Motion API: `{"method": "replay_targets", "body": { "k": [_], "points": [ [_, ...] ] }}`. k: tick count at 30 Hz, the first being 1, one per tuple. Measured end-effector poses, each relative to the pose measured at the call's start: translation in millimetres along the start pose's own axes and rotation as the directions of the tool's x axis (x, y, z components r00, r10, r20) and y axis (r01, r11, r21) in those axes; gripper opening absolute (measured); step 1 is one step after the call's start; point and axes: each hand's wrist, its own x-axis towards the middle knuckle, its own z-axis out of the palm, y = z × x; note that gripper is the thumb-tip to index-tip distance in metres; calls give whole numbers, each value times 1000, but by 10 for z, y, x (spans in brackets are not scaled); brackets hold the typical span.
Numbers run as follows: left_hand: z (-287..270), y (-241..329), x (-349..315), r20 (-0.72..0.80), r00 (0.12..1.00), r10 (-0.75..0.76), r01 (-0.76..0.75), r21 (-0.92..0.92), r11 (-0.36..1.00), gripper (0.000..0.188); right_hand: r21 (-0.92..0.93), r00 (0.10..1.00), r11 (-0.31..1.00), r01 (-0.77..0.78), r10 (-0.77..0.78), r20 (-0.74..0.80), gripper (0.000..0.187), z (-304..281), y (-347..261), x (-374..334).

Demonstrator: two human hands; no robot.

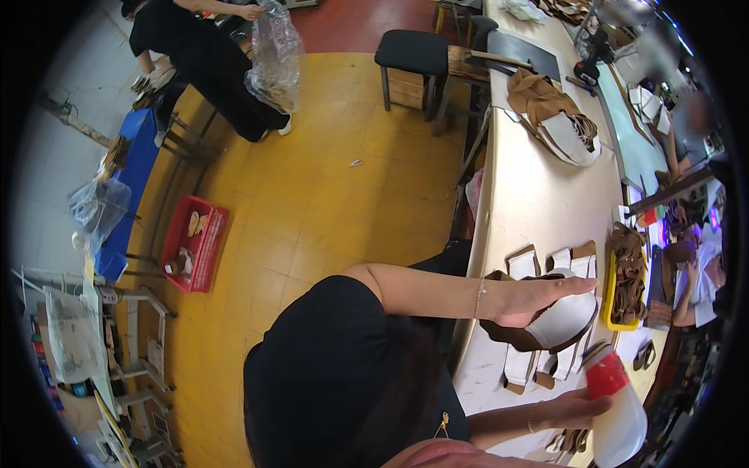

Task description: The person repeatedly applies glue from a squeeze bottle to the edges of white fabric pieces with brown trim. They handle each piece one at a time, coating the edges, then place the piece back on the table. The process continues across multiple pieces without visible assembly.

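Note:
My left hand (530, 300) is closed on a brown and white shoe upper (566, 321) held just above the long pale table. Its thumb lies along the white face of the piece, while the other fingers are partly hidden. Nearer the lower right, my right hand (579, 409) wraps round a white squeeze bottle (620, 425) with a red top. The bottle is tilted, its red end toward the upper. Beneath and around the upper, several white and brown cut pieces (517, 366) lie on the table.
A yellow basket (612, 300) of brown pieces stands beyond the upper. Farther along the table (546, 207) lies a brown and white bundle (558, 117). A black stool (406, 53) and red crate (207, 257) stand on the floor. A person (204, 58) holds clear plastic at upper left.

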Motion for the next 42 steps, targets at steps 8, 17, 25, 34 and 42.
{"method": "replay_targets", "body": {
  "k": [8,17,25,34,42],
  "points": [
    [63,49,-137,48,998,40,-37,-66,997,51,-565,1000,825,-3,10,9,64,-55,89,14],
    [-4,78,-38,70,996,54,-42,-172,984,64,-492,980,849,-194,191,-56,45,126,81,-68],
    [20,7,63,130,991,24,5,-215,977,88,-374,970,928,6,86,228,43,276,-93,-289],
    [-31,-58,51,74,996,58,-56,-25,998,98,-404,972,915,8,88,220,34,247,-126,-119],
    [-69,-141,2,143,988,62,-72,69,995,98,-359,990,933,24,29,141,37,374,-133,-11]
  ]
}}
